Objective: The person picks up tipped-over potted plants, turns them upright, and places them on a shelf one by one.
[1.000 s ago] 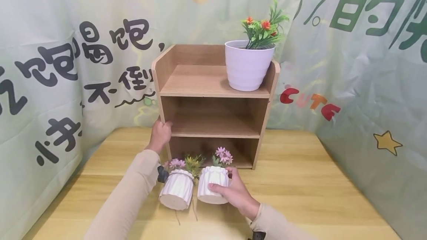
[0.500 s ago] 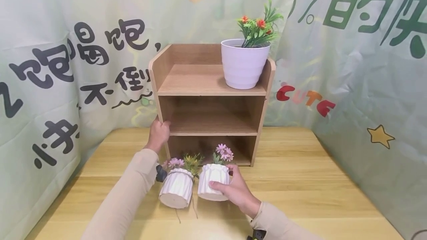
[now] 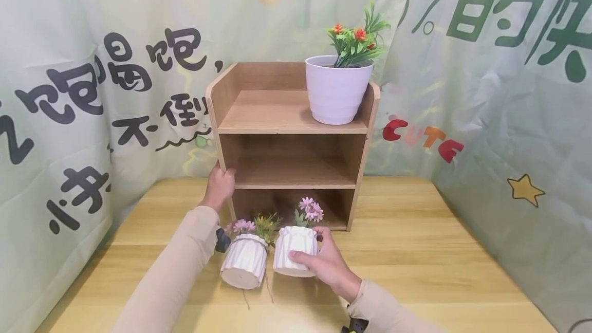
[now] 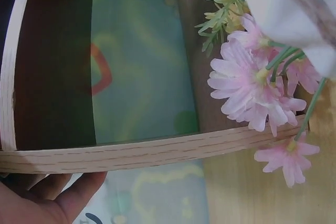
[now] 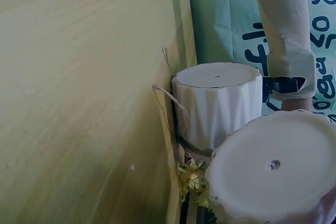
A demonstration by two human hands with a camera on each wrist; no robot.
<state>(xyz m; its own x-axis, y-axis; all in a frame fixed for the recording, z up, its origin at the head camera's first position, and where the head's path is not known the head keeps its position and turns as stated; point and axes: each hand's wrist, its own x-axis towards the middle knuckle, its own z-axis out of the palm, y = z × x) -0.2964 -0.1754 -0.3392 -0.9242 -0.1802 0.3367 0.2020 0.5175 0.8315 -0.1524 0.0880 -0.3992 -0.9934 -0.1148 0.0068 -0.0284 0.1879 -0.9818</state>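
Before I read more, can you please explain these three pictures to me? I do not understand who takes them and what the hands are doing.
No machine here: a person wears three cameras, one on the head and one on each wrist.

The head view looks down at a wooden table. On it stands a small wooden shelf unit with a white pot of orange flowers on its top board. The left hand holds the shelf's left side panel. The right hand grips a small white ribbed pot with pink flowers, tilted toward the shelf. Beside it lies a second ribbed pot, also tilted.

The left wrist view shows the shelf's edge and pink flowers very close. The right wrist view shows the undersides of both small pots.
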